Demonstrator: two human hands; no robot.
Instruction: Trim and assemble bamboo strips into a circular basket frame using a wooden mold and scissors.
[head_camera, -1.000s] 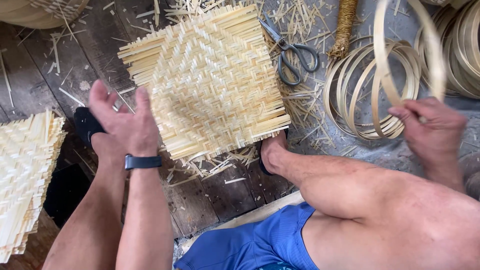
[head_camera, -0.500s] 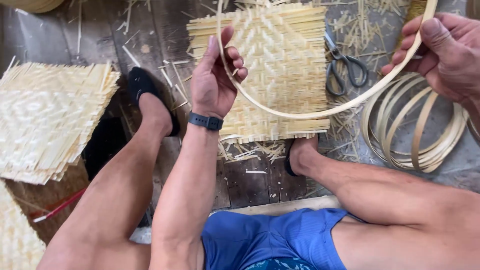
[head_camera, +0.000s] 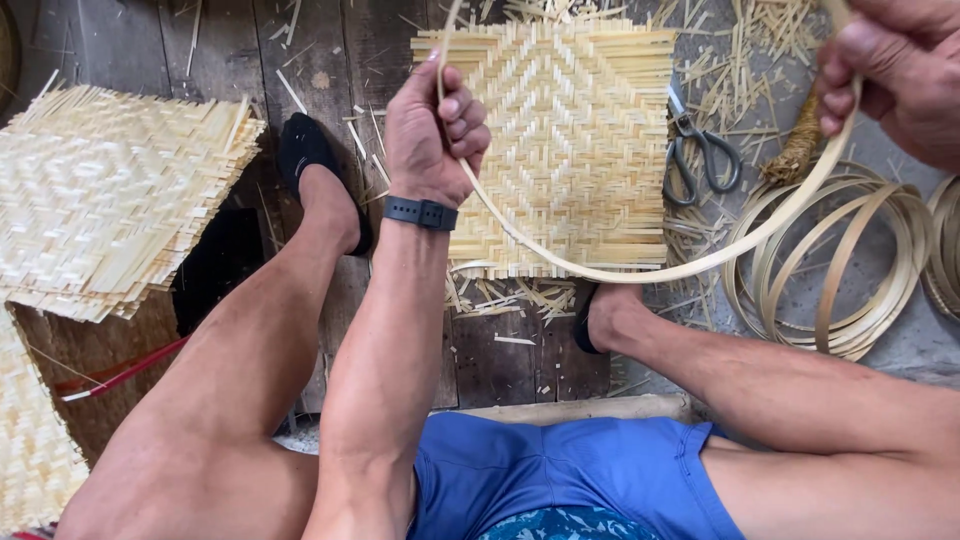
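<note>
Now closed tighter around bamboo strip (head_camera: 640, 272), both hands, left (head_camera: 432, 130) and right (head_camera: 895, 70), bowing it above woven mat (head_camera: 570, 140)

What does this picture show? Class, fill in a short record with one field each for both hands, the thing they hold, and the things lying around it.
left hand: closed around one end of the bamboo strip
right hand: grips the other end, at the top right edge
bamboo strip: long, pale, bent into a curve between the hands
woven mat: lies flat on the wooden floor, under the strip
scissors: right of the mat, lying on the floor
bamboo hoops: stacked at the right
second mat: at the left
</note>
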